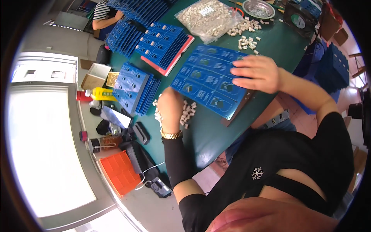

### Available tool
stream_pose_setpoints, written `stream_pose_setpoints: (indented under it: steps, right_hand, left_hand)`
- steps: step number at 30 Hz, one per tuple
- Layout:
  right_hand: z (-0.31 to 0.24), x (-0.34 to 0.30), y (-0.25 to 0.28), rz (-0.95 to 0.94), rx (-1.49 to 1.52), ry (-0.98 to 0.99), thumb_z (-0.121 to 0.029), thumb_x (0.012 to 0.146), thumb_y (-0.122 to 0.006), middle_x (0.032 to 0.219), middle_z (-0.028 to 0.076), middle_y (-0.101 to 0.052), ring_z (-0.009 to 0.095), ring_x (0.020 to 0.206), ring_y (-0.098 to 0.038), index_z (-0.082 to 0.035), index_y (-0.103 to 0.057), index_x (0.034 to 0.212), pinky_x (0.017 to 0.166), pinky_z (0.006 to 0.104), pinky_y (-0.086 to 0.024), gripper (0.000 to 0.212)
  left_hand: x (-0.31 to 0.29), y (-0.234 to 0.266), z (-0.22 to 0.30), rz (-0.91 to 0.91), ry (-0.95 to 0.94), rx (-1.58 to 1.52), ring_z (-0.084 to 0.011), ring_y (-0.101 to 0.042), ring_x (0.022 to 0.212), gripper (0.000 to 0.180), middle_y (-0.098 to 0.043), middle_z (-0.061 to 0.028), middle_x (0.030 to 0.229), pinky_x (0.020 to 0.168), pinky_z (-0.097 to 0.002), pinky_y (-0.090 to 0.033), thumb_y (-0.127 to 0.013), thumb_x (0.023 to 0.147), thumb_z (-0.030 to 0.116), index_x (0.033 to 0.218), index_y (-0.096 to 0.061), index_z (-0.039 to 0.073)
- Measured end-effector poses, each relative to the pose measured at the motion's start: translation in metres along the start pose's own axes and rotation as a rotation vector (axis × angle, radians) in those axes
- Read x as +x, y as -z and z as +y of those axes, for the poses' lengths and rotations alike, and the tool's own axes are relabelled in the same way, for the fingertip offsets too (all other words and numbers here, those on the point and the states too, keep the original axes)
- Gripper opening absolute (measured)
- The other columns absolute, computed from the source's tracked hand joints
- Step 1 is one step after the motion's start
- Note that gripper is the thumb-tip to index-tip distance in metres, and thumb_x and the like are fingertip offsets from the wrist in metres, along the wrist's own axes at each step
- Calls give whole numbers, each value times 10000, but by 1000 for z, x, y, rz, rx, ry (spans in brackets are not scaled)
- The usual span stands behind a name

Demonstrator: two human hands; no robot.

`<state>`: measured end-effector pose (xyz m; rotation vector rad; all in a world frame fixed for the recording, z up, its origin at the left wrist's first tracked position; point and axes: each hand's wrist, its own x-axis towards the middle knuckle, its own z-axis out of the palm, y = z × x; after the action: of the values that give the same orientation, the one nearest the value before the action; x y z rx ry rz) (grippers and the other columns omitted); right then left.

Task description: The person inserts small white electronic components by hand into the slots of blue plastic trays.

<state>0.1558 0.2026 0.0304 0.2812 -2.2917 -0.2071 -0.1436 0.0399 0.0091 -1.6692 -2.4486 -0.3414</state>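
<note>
A blue circuit board panel point(210, 73) with rows of repeated cut-outs lies tilted in front of me, its near right edge over a brown strip point(241, 108). My right hand point(257, 73) rests on its right side, fingers stretched out flat across the surface; the thumb is hidden. At the panel's left corner is my left hand point(170, 108), smeared by motion, with a gold watch band at its wrist. Its fingers are turned away and what they hold, if anything, cannot be made out. Small white connectors point(188, 114) lie loose on the table around that hand.
Stacked blue panels point(133, 87) stand left, others point(160, 44) on a red tray point(168, 69). A bag of white parts point(208, 17), loose connectors point(245, 27), a metal bowl point(259, 8) and a fan point(298, 19) are farther back. Another person's arm point(106, 23) is far left.
</note>
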Motion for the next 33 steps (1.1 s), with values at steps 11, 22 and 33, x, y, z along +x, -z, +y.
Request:
stream_pose_setpoints:
  steps: [11, 22, 33]
  right_hand:
    - [-42, -63, -5, -207, 361, -280, -155, 826, -574, 1179, 64, -654, 226, 1119, -613, -119, -678, 1052, 932, 385, -485, 252]
    - [-29, -68, -8, -137, 566, -348, -81, 769, -612, 1115, 50, -661, 231, 1130, -606, -81, -673, 956, 914, 377, -509, 197]
    - [-27, -64, -11, -146, 582, -394, -88, 796, -620, 1100, 44, -677, 199, 1122, -614, -79, -686, 965, 921, 356, -495, 182]
  left_hand:
    - [165, 44, -74, 111, 57, -485, -237, -667, 914, 300, -691, -164, 950, 832, -308, -500, -529, 816, 54, 1073, -680, 18]
    - [262, -22, -127, -38, 83, 18, -296, -455, 1308, 526, -536, -98, 1369, 1051, -589, -327, -483, 774, 4, 1265, -610, 142]
    - [256, 1, -91, -265, 116, 464, -284, -472, 1303, 557, -574, -51, 1342, 1022, -746, -200, -483, 845, 30, 1333, -562, 286]
